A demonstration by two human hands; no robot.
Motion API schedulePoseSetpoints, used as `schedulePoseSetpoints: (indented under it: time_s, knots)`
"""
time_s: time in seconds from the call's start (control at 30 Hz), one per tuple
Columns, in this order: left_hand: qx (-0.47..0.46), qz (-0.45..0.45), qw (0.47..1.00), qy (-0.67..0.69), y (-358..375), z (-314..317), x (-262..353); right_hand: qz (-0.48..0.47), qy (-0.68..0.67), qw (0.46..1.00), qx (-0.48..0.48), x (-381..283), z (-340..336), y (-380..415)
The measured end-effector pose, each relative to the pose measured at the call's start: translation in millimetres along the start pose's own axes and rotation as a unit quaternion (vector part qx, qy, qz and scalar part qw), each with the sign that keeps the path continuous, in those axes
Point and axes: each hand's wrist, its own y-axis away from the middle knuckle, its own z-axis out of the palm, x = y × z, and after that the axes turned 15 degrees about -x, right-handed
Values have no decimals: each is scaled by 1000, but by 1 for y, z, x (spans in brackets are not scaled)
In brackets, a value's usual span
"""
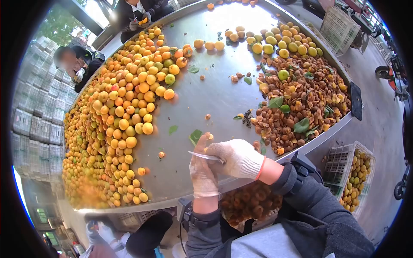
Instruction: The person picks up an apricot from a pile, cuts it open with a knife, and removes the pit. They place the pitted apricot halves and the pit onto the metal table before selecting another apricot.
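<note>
Both of my hands wear white knit gloves and meet above the near edge of a metal table [189,103]. In my right hand [241,158] is a small knife [205,156], its blade lying across my left fingers. My left hand [203,174] has its fingers raised and curled around what looks like an apricot, mostly hidden by my right hand; only bits of orange show. A green leaf [195,137] lies just beyond my left fingertips. Left of my hands is a large heap of whole apricots [124,107]. To their right spreads a pile of brown pits and scraps [297,99].
Greener apricots [292,41] sit at the far right. A black phone-like object [355,101] rests on the right rim. Crates of fruit [352,176] stand right and below the table [249,202]. Co-workers [81,64] are at the left, far edge and lower left.
</note>
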Motion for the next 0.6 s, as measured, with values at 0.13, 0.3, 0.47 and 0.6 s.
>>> schedulePoseSetpoints:
  time_s: [0.13,0.3,0.47,0.6]
  knots:
    - [-65,-51,995,59,1,-31,5,56,-105,987,110,-2,-28,-1]
    - [-72,45,996,-2,6,-8,9,77,-184,977,80,-5,-19,5]
    - [-51,151,978,-132,8,3,-14,102,71,990,64,-10,-5,0]
    - [-76,60,995,-18,23,-7,12,-2,-125,979,162,-7,1,-1]
